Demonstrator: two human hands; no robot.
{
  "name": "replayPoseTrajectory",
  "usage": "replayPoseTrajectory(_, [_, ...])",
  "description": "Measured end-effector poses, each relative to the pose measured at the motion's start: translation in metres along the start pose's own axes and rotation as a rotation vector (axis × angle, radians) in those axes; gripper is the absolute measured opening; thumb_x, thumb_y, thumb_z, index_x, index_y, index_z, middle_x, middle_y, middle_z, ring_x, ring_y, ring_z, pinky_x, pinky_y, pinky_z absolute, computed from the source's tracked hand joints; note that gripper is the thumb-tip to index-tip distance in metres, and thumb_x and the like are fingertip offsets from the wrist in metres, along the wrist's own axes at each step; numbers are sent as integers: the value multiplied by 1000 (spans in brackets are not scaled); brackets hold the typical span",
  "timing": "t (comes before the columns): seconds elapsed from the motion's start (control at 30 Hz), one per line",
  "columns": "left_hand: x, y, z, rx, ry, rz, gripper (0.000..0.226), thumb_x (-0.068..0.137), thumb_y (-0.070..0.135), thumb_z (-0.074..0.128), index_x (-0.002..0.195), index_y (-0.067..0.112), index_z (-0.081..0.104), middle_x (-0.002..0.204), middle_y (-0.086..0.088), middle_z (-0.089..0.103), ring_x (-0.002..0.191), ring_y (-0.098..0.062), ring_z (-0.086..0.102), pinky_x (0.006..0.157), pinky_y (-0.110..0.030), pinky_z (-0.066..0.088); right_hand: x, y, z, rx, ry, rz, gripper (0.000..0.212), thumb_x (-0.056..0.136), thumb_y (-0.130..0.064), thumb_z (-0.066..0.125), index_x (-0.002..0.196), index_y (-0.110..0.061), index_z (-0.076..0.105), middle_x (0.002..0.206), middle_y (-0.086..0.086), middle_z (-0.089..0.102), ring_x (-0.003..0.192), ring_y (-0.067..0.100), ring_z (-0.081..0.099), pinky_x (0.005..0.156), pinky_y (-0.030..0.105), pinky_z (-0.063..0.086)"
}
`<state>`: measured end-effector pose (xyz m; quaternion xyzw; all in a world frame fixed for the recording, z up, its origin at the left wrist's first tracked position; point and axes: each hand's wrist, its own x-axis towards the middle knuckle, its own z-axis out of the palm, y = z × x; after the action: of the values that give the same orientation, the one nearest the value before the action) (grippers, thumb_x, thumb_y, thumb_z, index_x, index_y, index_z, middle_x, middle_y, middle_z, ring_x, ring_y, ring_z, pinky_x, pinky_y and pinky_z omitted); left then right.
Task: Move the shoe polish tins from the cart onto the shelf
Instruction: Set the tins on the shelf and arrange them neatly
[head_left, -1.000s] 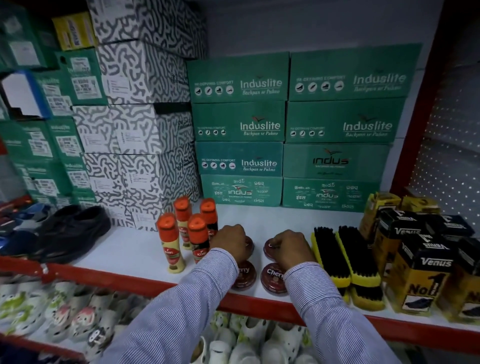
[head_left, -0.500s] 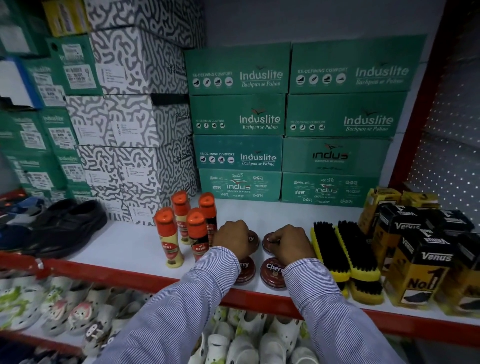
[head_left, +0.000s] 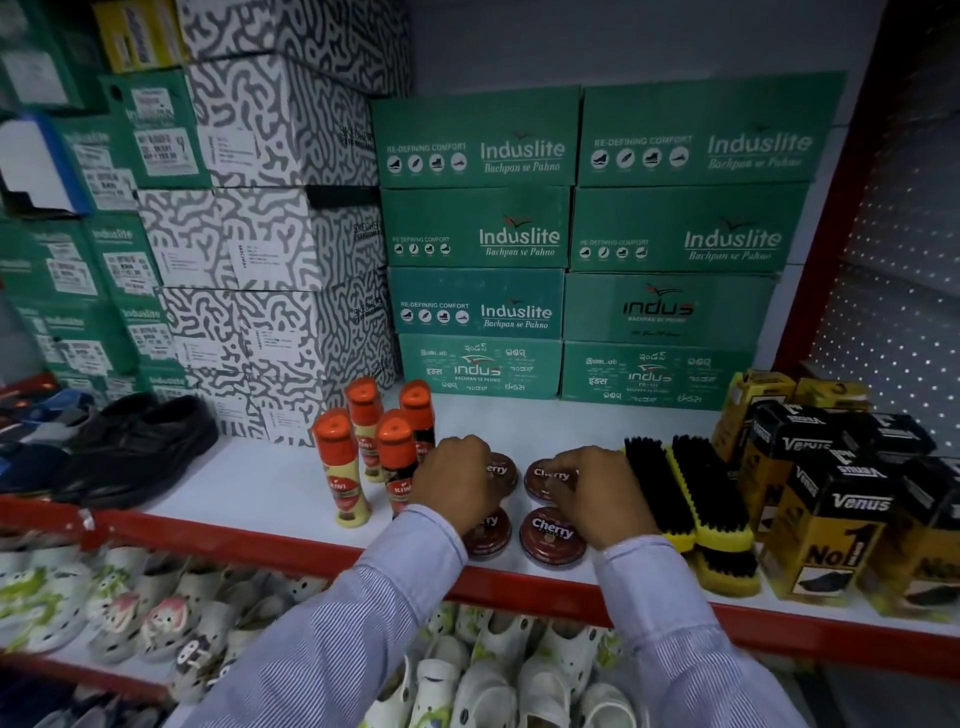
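Several round dark-red Cherry shoe polish tins lie flat in two rows on the white shelf near its red front edge. My left hand curls over the back left tin and hides most of it and part of the front left tin. My right hand has its fingertips on the far rim of the back right tin. The front right tin lies untouched between my wrists. The cart is out of view.
Kiwi polish bottles with orange caps stand just left of the tins. Yellow shoe brushes and Venus boxes crowd the right. Green Induslite boxes are stacked behind. Black shoes sit at the left, with white clogs below.
Both hands stay on the back tins and have shifted slightly, so the Cherry labels show more. My view has moved a little closer.
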<state>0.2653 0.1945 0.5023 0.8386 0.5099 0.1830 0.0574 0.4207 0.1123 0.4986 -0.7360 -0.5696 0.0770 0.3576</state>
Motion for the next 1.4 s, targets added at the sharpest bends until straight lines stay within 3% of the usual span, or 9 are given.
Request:
replayPoseTrajectory(0.13, [-34, -10, -3, 34, -4, -4, 42, 79, 47, 72, 102, 13, 73, 105, -11, 75, 102, -34, 71, 79, -39, 58, -31, -2, -3, -84, -49, -45, 20, 79, -23, 75, 98, -23, 81, 105, 3, 79, 97, 20, 72, 92, 34, 57])
replayPoseTrajectory(0.23, [-52, -14, 3, 62, -17, -2, 51, 75, 61, 71, 97, 15, 73, 100, -9, 77, 98, -32, 72, 77, -39, 58, -46, -7, 4, -158, -129, -65, 11, 76, -28, 73, 86, -26, 79, 87, 5, 77, 85, 20, 72, 77, 31, 58])
replayPoseTrajectory(0.37, [-58, -15, 7, -27, 61, 13, 37, 74, 58, 74, 90, 25, 75, 94, -4, 78, 97, -29, 72, 69, -32, 50, -53, -9, 7, -211, -133, -83, 4, 80, -23, 69, 81, -20, 73, 80, 11, 71, 81, 25, 68, 71, 30, 54])
replayPoseTrajectory(0.6, [-59, -20, 11, -140, 66, -32, 40, 69, 54, 76, 104, 35, 76, 97, 3, 81, 98, -24, 74, 72, -29, 51, -50, 0, 11, -116, -97, -118, 17, 80, -17, 74, 97, -16, 75, 98, 10, 77, 90, 18, 71, 84, 33, 57])
replayPoseTrajectory(0.73, [-61, -19, 13, -149, 91, -45, 43, 67, 53, 76, 106, 36, 75, 100, 3, 81, 99, -24, 74, 70, -26, 43, -47, 4, 15, -65, -101, -117, 19, 80, -15, 74, 98, -19, 75, 100, 6, 78, 92, 17, 72, 88, 34, 58])
replayPoseTrajectory(0.93, [-60, -20, 14, -148, 87, -61, 46, 67, 52, 76, 109, 36, 74, 103, 3, 80, 101, -25, 73, 71, -27, 44, -45, 5, 15, -36, -114, -93, 22, 80, -17, 76, 101, -23, 78, 104, 1, 79, 98, 15, 72, 94, 36, 57])
replayPoseTrajectory(1.17, [-59, -22, 17, -132, 92, -61, 47, 68, 54, 75, 111, 35, 74, 104, 3, 80, 103, -24, 73, 73, -28, 47, -44, 7, 17, -40, -125, -79, 24, 80, -15, 76, 102, -24, 78, 105, 3, 79, 99, 18, 72, 95, 38, 56])
replayPoseTrajectory(1.4, [-60, -23, 19, -131, 107, -65, 48, 67, 54, 76, 111, 35, 73, 106, 3, 80, 104, -24, 72, 72, -27, 40, -41, 8, 17, -45, -142, -73, 27, 78, -15, 77, 104, -25, 77, 105, 1, 79, 99, 16, 72, 96, 36, 56])
